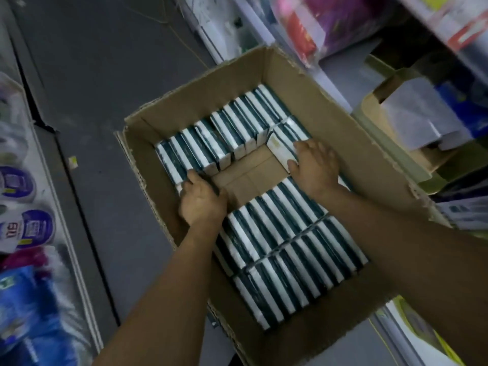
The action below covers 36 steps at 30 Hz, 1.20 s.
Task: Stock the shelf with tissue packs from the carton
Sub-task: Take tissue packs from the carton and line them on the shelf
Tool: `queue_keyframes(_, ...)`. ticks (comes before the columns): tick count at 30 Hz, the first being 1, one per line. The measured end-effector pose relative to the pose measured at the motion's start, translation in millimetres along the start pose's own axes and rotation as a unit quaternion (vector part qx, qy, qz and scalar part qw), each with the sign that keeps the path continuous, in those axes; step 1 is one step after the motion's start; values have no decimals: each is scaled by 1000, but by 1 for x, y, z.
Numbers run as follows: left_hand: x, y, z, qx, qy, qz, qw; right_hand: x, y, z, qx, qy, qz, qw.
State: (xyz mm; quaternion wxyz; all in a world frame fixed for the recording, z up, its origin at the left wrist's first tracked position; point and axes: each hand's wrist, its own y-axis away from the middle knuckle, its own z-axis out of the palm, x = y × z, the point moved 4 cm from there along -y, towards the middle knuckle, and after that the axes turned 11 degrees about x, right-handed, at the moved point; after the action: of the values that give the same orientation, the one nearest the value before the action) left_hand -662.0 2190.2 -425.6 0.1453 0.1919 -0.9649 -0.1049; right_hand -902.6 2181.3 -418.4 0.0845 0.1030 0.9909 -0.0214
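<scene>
At the far left a shelf holds blurred blue and white packaged goods, with dark floor between it and the open cardboard carton. Inside the carton, tissue packs stand on edge in tight rows, white and dark teal stripes facing up, and a bare patch of cardboard bottom shows near the middle. The left hand reaches down from a straight forearm, back of the hand up, fingers curled over the near end of the far-left row of packs, gripping them. Across the gap, the right hand lies palm down with fingers spread and bent onto a pack at the right side, grasping it from above. Right of the carton stand another opened box and shelving with pink and red packages.
</scene>
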Motion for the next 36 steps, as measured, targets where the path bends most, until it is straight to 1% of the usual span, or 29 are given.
queue_keyframes(3, 5, -4, 4, -12, -93, 26, 995, -3, -15, 8, -6, 68, 1, 998)
queue_keyframes(5, 6, -8, 7, -16, -124, 29, 992, -6, -22, 12, -23, 103, -11, 994)
queue_keyframes(8, 7, -12, 5, -18, -133, 18, 991, -6, -28, 14, -47, 110, -11, 993)
queue_keyframes(10, 6, -14, 2, -23, -117, 8, 993, -5, -27, 8, -36, 81, 0, 996)
queue_keyframes(13, 5, -13, -8, -4, -49, -15, 999, -6, -17, -12, 17, -1, 24, 1000)
queue_keyframes(15, 12, -3, -20, 24, 20, 12, 999, -5, -5, -26, 58, -83, 44, 994)
queue_keyframes(16, 17, 5, -27, 33, 73, 28, 996, -4, 3, -32, 67, -135, 59, 987)
queue_keyframes(18, 29, 24, -42, 29, 180, 57, 982, -2, 19, -42, 67, -234, 90, 966)
queue_keyframes(20, 38, 41, -57, 14, 242, 78, 967, -1, 37, -57, 54, -304, 108, 945)
queue_keyframes(22, 43, 57, -67, -22, 292, 89, 952, 1, 62, -76, 34, -350, 110, 930)
queue_keyframes(24, 50, 77, -79, -82, 363, 71, 926, 2, 88, -100, 28, -374, 92, 922)
queue_keyframes(26, 62, 105, -97, -134, 419, 41, 897, 2, 110, -132, 47, -397, 69, 914)
queue_keyframes(27, 69, 122, -108, -156, 443, 16, 883, 4, 120, -149, 71, -402, 53, 912)
queue_keyframes(29, 81, 157, -134, -204, 481, -33, 852, 12, 138, -186, 137, -361, 9, 922)
queue_keyframes(30, 87, 173, -146, -227, 496, -35, 837, 16, 148, -202, 162, -336, -7, 928)
queue_keyframes(32, 98, 197, -167, -263, 515, -1, 816, 22, 165, -232, 182, -328, -26, 927)
queue_keyframes(34, 110, 215, -187, -278, 516, 35, 810, 25, 182, -261, 183, -357, -36, 915)
queue_keyframes(36, 120, 230, -205, -279, 509, 64, 812, 27, 198, -293, 188, -404, -14, 895)
